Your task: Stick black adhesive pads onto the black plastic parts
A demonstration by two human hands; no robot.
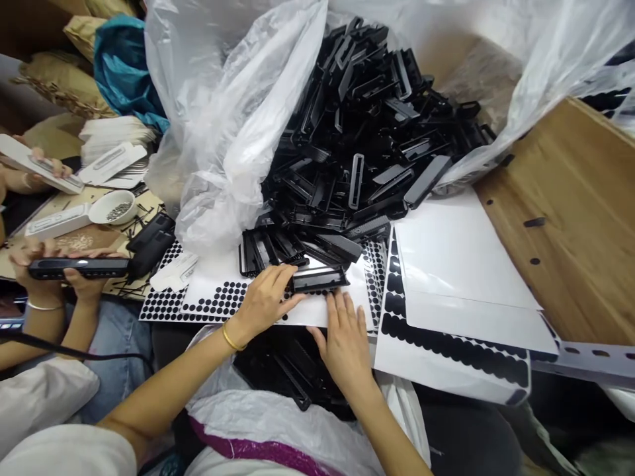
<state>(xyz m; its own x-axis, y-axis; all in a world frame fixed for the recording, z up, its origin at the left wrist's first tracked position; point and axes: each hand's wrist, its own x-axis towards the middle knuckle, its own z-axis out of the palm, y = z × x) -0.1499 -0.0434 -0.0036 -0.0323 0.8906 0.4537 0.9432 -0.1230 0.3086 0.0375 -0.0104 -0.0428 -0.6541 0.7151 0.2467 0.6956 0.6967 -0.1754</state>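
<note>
My left hand (pixel 265 297), with a yellow bangle at the wrist, pinches the left end of a long black plastic housing part (pixel 320 279) between thumb and fingers. The part lies lengthwise, with a recessed channel along it. My right hand (pixel 346 338) rests with fingers stretched out, their tips at the part's near edge. Beneath both is a white sheet of round black stickers (pixel 225 299), some of its dots gone. Just behind them, several similar black parts (pixel 337 246) lie at the foot of a large heap (pixel 357 178).
Clear plastic sheeting (pixel 238 125) surrounds the heap. White sheets (pixel 466 264) and a wooden board (pixel 570 218) are at right. A bag of black parts (pixel 282 370) sits below the table edge. At left, other people's hands (pixel 86 281) hold parts near a screw bowl (pixel 113 207).
</note>
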